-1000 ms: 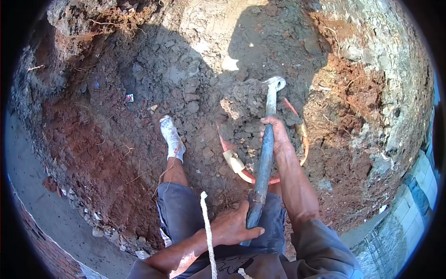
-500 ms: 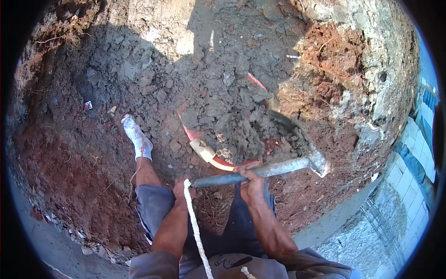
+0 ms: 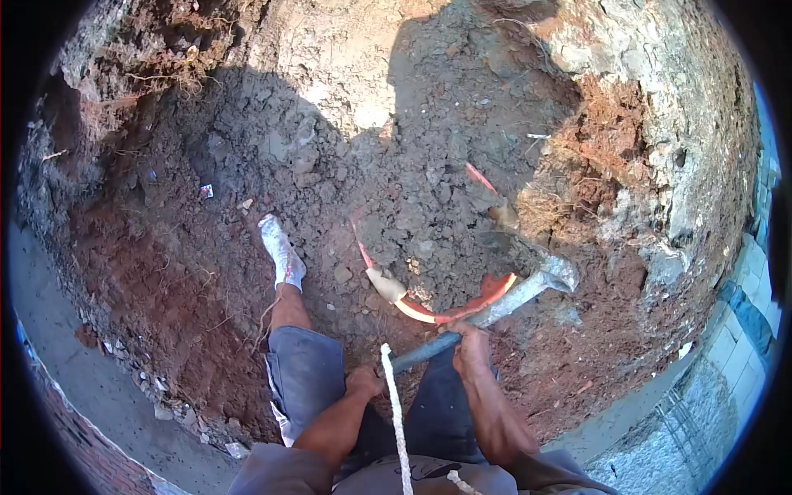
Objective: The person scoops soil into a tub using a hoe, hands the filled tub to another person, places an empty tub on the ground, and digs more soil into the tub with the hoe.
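My left hand [image 3: 365, 381] is wrapped around the butt end of a hoe [image 3: 501, 307], low between my knees. Farther up the same handle, my right hand [image 3: 473, 351] grips it near my right knee. The handle slants up to the right, and its pale, dirt-caked head lies over the right side of a red-rimmed pan [image 3: 495, 293]. Most of the blade is hidden by soil or blends with it. Clumpy grey-brown soil [image 3: 421, 239] fills the pan and covers parts of its rim. A tan patch [image 3: 385, 285] shows on the rim's left side.
My left foot in a dirty white sock [image 3: 281, 252] stands on the dirt left of the pan. White rope [image 3: 394, 417] hangs in front of my body. Roots and rubble [image 3: 165, 396] lie around. A concrete edge with wire mesh [image 3: 689, 425] runs at lower right.
The view has shifted, so the scene sits lower and farther right. The hoe handle slants more steeply. Loose soil near its head has dropped or spread, and more red rim shows.
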`<state>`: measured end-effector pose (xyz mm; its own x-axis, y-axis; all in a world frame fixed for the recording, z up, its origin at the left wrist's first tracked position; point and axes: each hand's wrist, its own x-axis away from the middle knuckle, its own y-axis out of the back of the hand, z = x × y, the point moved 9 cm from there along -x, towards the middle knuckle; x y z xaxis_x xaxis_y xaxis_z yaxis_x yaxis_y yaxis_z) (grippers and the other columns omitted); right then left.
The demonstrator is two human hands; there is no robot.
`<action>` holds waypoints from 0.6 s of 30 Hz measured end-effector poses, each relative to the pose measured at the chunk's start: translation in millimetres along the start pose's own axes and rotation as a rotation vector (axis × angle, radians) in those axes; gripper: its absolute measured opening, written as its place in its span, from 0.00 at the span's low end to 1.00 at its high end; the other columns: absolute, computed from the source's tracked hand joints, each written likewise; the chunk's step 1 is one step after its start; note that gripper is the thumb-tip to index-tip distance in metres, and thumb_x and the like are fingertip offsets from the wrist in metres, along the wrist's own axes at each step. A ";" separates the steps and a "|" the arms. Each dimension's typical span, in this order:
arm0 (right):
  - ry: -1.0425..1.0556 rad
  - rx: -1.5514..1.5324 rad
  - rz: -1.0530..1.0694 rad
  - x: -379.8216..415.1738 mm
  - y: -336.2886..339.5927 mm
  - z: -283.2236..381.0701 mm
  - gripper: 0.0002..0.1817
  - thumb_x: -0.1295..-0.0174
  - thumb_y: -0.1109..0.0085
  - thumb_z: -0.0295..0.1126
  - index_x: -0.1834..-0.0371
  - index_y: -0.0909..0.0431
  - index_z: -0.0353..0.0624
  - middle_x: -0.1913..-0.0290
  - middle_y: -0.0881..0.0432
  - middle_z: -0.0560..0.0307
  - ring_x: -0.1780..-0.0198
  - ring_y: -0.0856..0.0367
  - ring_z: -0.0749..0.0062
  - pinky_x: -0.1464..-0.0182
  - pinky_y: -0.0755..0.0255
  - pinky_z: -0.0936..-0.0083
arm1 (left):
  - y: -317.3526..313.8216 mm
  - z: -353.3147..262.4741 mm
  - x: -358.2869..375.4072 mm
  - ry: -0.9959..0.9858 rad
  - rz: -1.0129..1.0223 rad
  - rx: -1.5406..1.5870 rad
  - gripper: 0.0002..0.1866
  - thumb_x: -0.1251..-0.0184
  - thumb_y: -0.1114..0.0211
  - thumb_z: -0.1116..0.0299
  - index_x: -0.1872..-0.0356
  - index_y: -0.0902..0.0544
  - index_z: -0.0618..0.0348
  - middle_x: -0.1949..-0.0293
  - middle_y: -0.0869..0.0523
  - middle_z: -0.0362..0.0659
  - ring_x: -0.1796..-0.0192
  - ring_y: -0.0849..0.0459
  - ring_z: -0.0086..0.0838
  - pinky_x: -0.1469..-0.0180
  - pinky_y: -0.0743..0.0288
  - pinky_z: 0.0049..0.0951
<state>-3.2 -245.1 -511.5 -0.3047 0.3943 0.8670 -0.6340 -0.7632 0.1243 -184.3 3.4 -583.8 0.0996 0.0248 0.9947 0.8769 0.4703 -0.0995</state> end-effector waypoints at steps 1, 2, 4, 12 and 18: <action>0.022 0.081 -0.037 6.2 -9.0 -4.4 0.16 0.57 0.41 0.15 0.63 0.29 0.37 0.69 0.24 0.52 0.71 0.20 0.63 0.64 0.21 0.66 | -9.9 -1.3 15.6 -0.031 0.048 -0.017 0.24 0.49 0.31 0.61 0.46 0.19 0.45 0.46 0.17 0.47 0.40 0.20 0.41 0.39 0.26 0.40; 0.008 0.086 -0.050 18.7 -31.8 5.4 0.16 0.60 0.40 0.16 0.65 0.28 0.36 0.71 0.24 0.53 0.74 0.22 0.66 0.67 0.23 0.70 | -8.1 -0.1 25.1 0.015 0.038 0.048 0.24 0.49 0.31 0.61 0.47 0.18 0.45 0.47 0.16 0.47 0.41 0.19 0.41 0.40 0.26 0.40; 0.051 0.204 0.067 13.4 -70.2 19.4 0.14 0.58 0.42 0.17 0.65 0.29 0.35 0.73 0.23 0.52 0.73 0.21 0.63 0.67 0.23 0.69 | 23.8 -15.2 37.0 0.032 0.024 0.158 0.24 0.49 0.33 0.62 0.47 0.18 0.45 0.48 0.16 0.49 0.43 0.18 0.42 0.41 0.26 0.39; 0.721 0.443 0.446 -52.3 -388.0 217.3 0.10 0.42 0.42 0.31 0.69 0.27 0.33 0.77 0.24 0.54 0.81 0.24 0.77 0.79 0.25 0.79 | 303.8 -115.5 21.9 -0.773 -0.322 0.702 0.24 0.44 0.27 0.56 0.50 0.21 0.57 0.64 0.17 0.43 0.61 0.20 0.28 0.53 0.26 0.32; 0.471 0.567 0.327 -198.2 -522.3 95.4 0.14 0.42 0.42 0.28 0.57 0.25 0.27 0.75 0.24 0.56 0.76 0.24 0.72 0.74 0.27 0.73 | 399.7 -41.2 -80.6 -0.497 -0.382 0.963 0.20 0.42 0.26 0.57 0.62 0.21 0.64 0.81 0.25 0.34 0.80 0.27 0.19 0.77 0.32 0.24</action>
<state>456.2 26.6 -702.2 -0.7604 0.1837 0.6229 -0.0421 -0.9711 0.2349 177.5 152.9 -704.7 -0.4799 -0.0202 0.8771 0.0649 0.9962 0.0585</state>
